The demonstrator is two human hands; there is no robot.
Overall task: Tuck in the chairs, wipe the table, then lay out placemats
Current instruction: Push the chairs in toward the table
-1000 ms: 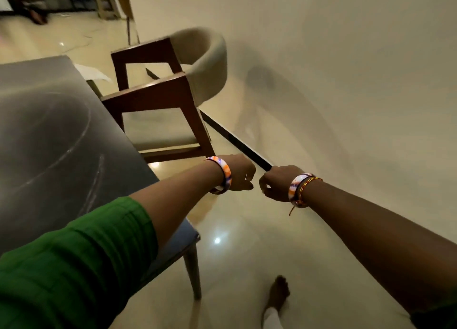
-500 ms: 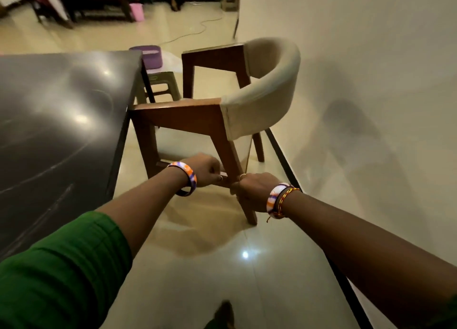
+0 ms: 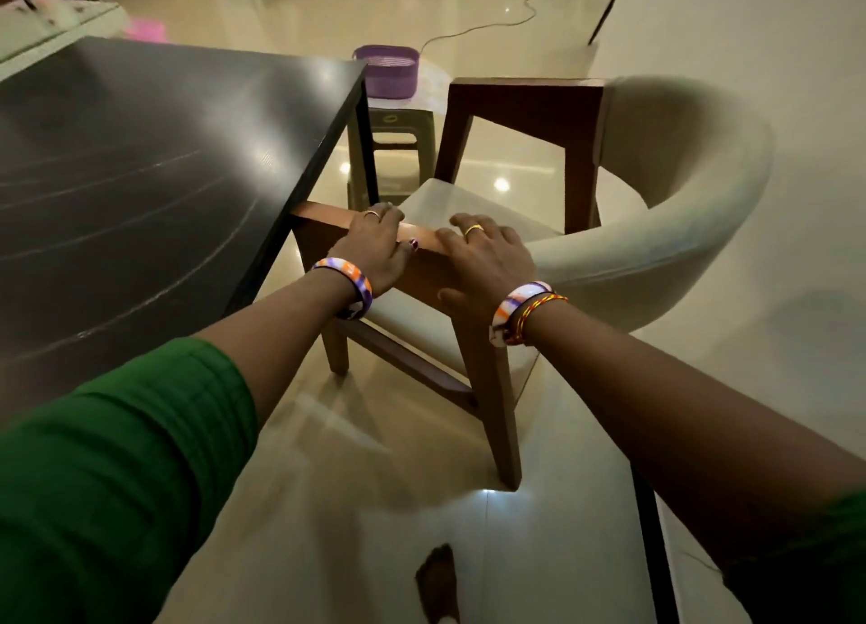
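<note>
2 hands, our left hand (image 3: 375, 253) and right hand (image 3: 487, 262), clamp the chair (image 3: 656, 229) armrest at the table (image 3: 140, 154) edge; tucking underway, wiping and placemats remain.

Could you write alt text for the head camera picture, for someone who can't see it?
Both hands, left hand and right hand, grip the near wooden armrest of a cream chair beside a dark table. A purple basket sits on a stool behind.
</note>
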